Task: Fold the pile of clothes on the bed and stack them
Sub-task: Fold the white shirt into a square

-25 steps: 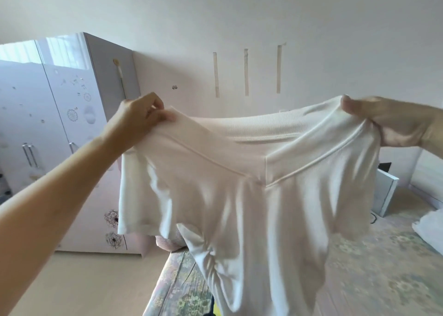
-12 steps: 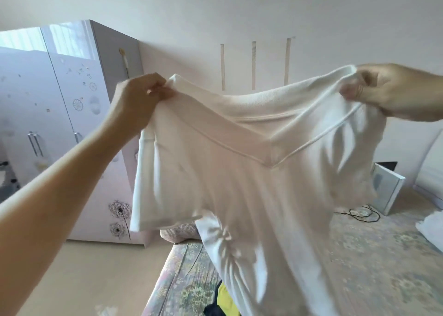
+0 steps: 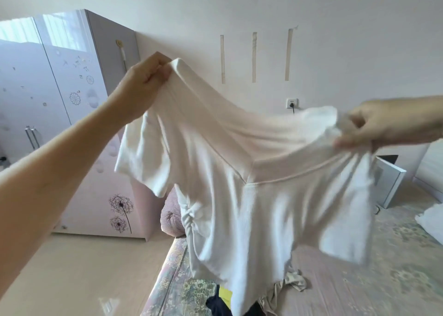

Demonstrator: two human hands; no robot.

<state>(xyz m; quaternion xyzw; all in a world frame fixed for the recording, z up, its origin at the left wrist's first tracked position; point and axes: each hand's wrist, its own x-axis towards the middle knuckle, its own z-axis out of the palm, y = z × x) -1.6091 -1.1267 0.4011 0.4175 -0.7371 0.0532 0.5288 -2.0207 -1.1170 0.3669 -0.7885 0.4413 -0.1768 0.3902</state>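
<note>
Hands hold a white top up in mid-frame, spread above the bed. Left hand, upper centre-left, pinches one shoulder of the top; right hand, at the right edge and blurred, grips the other, lower. Beneath the top's hem, at bottom centre, dark, yellow and beige clothes lie on the bed. A wardrobe stands at left.

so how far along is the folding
Done: no folded stack shows. In hand: the left hand and right hand hold a white top spread in the air, unfolded. Left: that top, plus loose clothes on the bed.
</note>
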